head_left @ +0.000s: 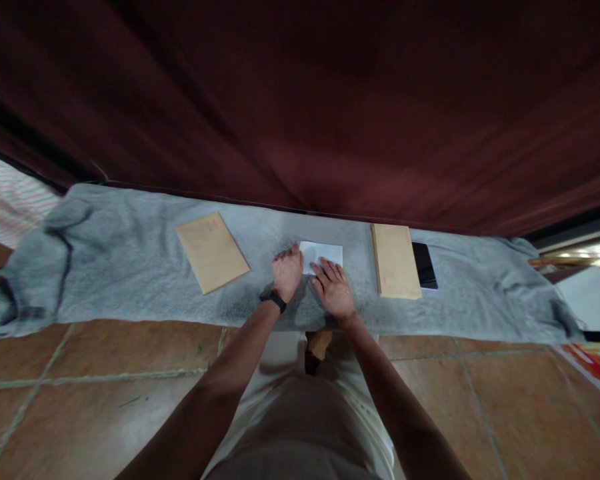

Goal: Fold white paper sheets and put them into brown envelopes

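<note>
A small white sheet of paper (323, 251), which looks folded, lies on the grey cloth in front of me. My left hand (287, 272), with a dark band on its wrist, is at the paper's left edge. Its fingers are curled and the thumb lies along that edge; the exact grip is partly hidden. My right hand (334, 288) lies flat over the lower right part of the paper, fingers stretched out and slightly apart. To the left rests a single brown envelope (213, 253), turned at an angle. A stack of brown envelopes (396, 261) sits to the right.
A dark-screened phone (424, 265) lies beside the stack, partly under it. The grey cloth (130, 267) covers a long narrow surface. Dark red fabric (300, 120) hangs along its far side. Tiled floor (110, 400) shows below. A white object (591, 297) is at the far right.
</note>
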`<control>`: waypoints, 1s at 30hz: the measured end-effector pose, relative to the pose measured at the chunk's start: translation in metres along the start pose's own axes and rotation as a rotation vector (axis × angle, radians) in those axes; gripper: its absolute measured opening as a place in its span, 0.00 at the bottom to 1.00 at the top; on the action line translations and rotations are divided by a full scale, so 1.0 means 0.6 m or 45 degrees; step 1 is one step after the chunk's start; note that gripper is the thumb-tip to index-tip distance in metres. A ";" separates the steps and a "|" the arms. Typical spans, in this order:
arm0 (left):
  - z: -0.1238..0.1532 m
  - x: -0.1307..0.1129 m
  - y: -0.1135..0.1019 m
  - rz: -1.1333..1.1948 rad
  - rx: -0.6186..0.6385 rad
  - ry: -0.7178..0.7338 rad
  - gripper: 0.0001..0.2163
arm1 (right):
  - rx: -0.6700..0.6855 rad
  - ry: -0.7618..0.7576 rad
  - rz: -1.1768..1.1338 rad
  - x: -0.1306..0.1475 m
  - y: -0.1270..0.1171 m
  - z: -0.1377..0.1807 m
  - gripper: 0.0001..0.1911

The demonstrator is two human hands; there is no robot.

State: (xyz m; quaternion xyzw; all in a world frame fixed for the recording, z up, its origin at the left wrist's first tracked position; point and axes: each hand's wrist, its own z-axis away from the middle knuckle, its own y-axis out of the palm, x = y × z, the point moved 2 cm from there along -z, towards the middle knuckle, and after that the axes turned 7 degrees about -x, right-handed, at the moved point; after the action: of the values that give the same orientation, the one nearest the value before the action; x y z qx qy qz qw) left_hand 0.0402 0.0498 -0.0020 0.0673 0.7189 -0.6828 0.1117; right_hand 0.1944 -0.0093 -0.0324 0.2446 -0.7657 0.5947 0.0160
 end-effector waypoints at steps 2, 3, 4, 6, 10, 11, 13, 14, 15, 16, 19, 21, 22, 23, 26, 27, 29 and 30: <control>-0.001 0.000 0.002 0.007 0.002 0.017 0.19 | -0.003 0.003 -0.001 0.000 0.001 0.000 0.24; -0.001 0.001 0.002 0.010 0.002 0.026 0.19 | -0.004 0.004 -0.003 0.000 0.001 0.000 0.24; 0.000 0.001 0.003 0.010 0.003 0.033 0.19 | -0.005 0.005 -0.004 0.000 0.001 0.000 0.24; 0.001 0.001 0.005 -0.004 0.005 0.042 0.19 | -0.003 0.006 -0.007 0.000 0.001 0.000 0.24; 0.003 0.000 0.007 -0.032 -0.018 0.082 0.21 | 0.002 0.009 -0.003 0.000 0.002 0.000 0.24; 0.003 0.000 0.007 -0.034 -0.038 0.086 0.22 | 0.003 0.011 0.000 0.000 0.002 -0.001 0.24; 0.003 0.000 0.004 -0.040 -0.098 0.087 0.25 | 0.003 0.014 0.000 -0.001 0.002 -0.001 0.23; 0.003 -0.001 0.003 -0.046 -0.128 0.100 0.26 | 0.003 0.017 -0.003 -0.001 0.002 -0.001 0.23; 0.004 -0.002 0.003 -0.051 -0.153 0.130 0.27 | 0.005 0.019 -0.009 -0.001 0.002 -0.001 0.23; 0.006 -0.003 0.003 -0.053 -0.172 0.180 0.27 | 0.005 0.023 -0.017 -0.002 0.003 -0.001 0.23; 0.020 -0.012 0.012 -0.028 -0.165 0.420 0.27 | 0.008 0.032 -0.042 -0.005 0.004 -0.002 0.23; 0.035 -0.019 0.023 0.009 -0.131 0.601 0.26 | 0.008 0.030 -0.055 -0.008 0.007 -0.002 0.23; 0.043 -0.022 0.029 0.028 -0.112 0.675 0.26 | 0.006 0.029 -0.058 -0.009 0.008 -0.002 0.24; 0.049 -0.024 0.035 0.045 -0.093 0.726 0.26 | 0.005 0.028 -0.060 -0.010 0.010 -0.002 0.24; 0.062 -0.023 0.048 0.074 -0.053 0.768 0.27 | -0.004 0.040 -0.070 -0.014 0.013 -0.001 0.25; 0.064 -0.022 0.050 0.077 -0.045 0.768 0.27 | -0.010 0.047 -0.079 -0.015 0.014 -0.002 0.25; 0.066 -0.021 0.052 0.076 -0.036 0.773 0.27 | -0.025 0.059 -0.107 -0.017 0.015 -0.002 0.25; 0.067 -0.020 0.052 0.074 -0.035 0.775 0.27 | -0.032 0.067 -0.123 -0.018 0.015 -0.003 0.26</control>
State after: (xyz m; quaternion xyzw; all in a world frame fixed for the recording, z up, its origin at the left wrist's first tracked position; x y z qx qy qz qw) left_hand 0.0625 0.0125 -0.0308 0.2877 0.7263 -0.6180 -0.0884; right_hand 0.2000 -0.0023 -0.0434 0.2653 -0.7598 0.5897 0.0678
